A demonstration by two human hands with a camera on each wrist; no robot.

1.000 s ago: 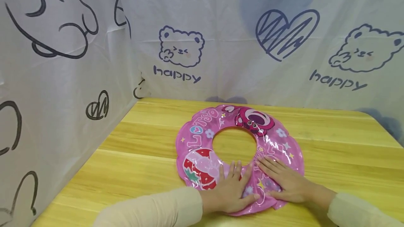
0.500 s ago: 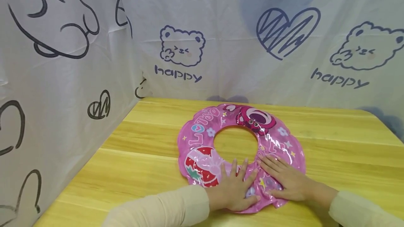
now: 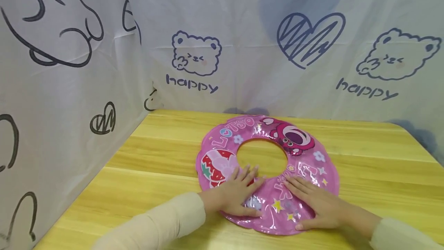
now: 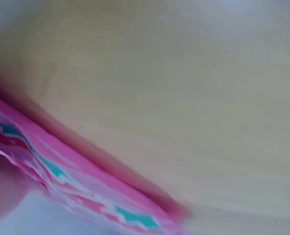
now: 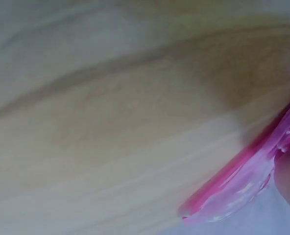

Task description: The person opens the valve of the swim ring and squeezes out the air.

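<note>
A pink inflatable swim ring (image 3: 222, 134) with "LOTSO" lettering, a bear, strawberries, flowers and stars lies flat on the wooden table. My left hand (image 3: 236, 194) rests on its near left part, fingers spread and pointing toward the hole. On the near right part lies my right hand (image 3: 320, 203), its fingers extended and its thumb by the outer edge. In the left wrist view a blurred stretch of the swim ring (image 4: 101, 181) shows beside a bit of the hand. The right wrist view catches the ring's shiny edge (image 5: 238, 186) at lower right.
The yellow wood-grain table (image 3: 145, 173) extends on both sides of the ring. Behind it hangs a white cloth (image 3: 253, 65) printed with bears, hearts and "happy". Another white cloth (image 3: 69, 88) with black line drawings borders the left.
The swim ring has turned clockwise and its near side now lies spread out. My hands have moved apart, the left one shifting left. The head view has shifted slightly.
</note>
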